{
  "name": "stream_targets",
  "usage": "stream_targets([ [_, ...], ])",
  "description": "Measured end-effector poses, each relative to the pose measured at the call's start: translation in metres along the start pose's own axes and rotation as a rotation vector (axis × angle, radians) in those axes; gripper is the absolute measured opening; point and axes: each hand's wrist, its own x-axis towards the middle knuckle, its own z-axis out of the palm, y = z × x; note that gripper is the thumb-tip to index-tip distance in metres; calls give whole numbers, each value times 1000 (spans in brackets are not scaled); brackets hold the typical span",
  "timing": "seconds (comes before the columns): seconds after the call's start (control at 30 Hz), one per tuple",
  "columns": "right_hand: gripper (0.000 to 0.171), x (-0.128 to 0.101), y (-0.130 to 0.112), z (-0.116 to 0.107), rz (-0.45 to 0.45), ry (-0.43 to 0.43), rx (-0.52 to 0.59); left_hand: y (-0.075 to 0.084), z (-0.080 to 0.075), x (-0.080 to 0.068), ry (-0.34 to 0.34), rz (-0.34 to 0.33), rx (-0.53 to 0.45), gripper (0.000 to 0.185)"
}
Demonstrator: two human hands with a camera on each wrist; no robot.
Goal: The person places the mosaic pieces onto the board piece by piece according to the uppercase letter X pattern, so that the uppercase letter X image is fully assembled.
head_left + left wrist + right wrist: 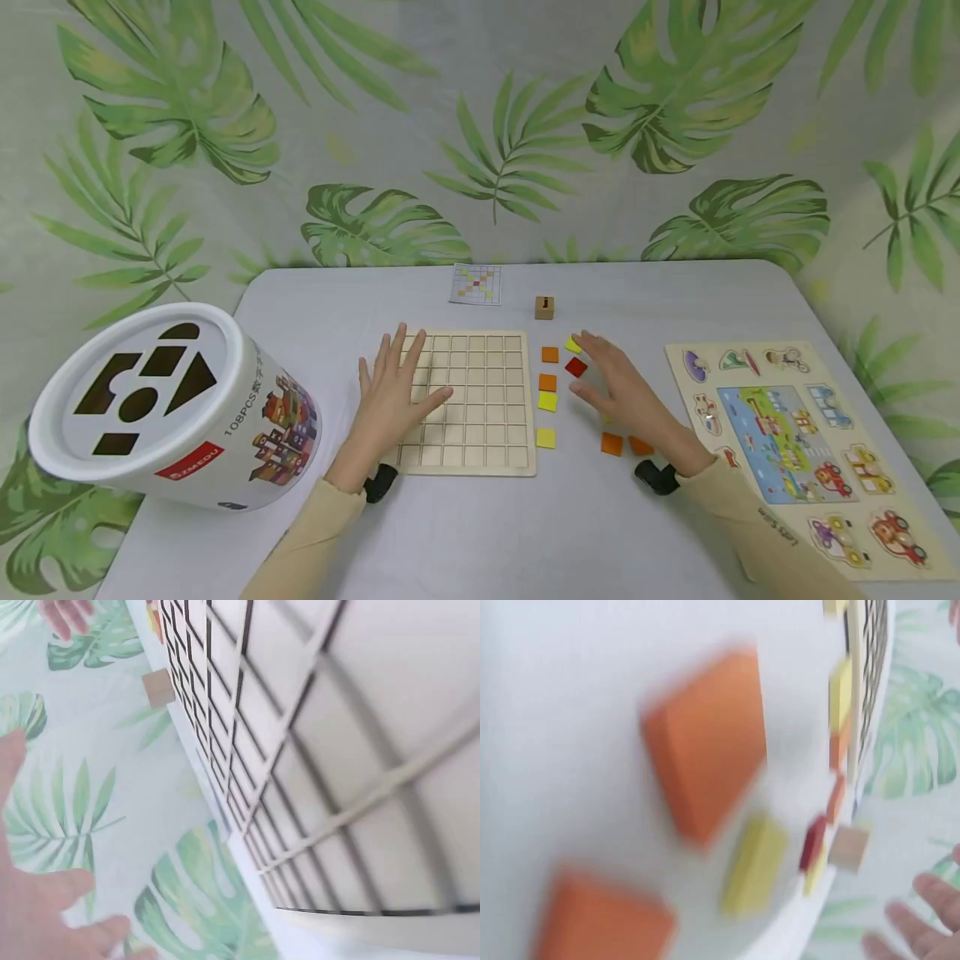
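Observation:
My left hand spreads its fingers over the left edge of a wooden grid board, whose squares hold no tiles. To the board's right, my right hand hovers with extended fingers near a yellow tile and a red tile; it holds nothing. Between board and hand runs a column of tiles, among them an orange tile and a yellow tile. More orange tiles lie beneath the right wrist, with a yellow tile beside them, partly hidden in the head view.
A pattern card lies behind the board, and a small wooden cube stands to its right. At the left is a big white bucket with shaped holes in its lid. A picture puzzle board occupies the right side.

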Motion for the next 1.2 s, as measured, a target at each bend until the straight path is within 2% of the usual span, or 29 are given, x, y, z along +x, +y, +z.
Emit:
stream_targets([
  [0.13,60,-4,-11,10,29,-36,191,-7,-3,-20,-18,3,-237,87],
  [0.23,51,-6,-16,19,37,-54,253,-19,-3,-35,-59,-37,-364,91],
  [0.3,45,-5,-18,24,50,-60,266,-27,-1,-44,-90,-76,-402,93],
  [0.43,36,-5,-20,31,78,-64,259,-41,3,-58,-141,-144,-402,99],
  [0.57,30,-3,-20,36,91,-78,233,-49,8,-67,-163,-167,-384,106],
  [0.9,24,7,-20,40,123,-110,174,-52,18,-74,-161,-125,-298,110],
  [1.2,20,11,-21,40,98,-118,125,-52,17,-75,-156,-104,-296,111],
])
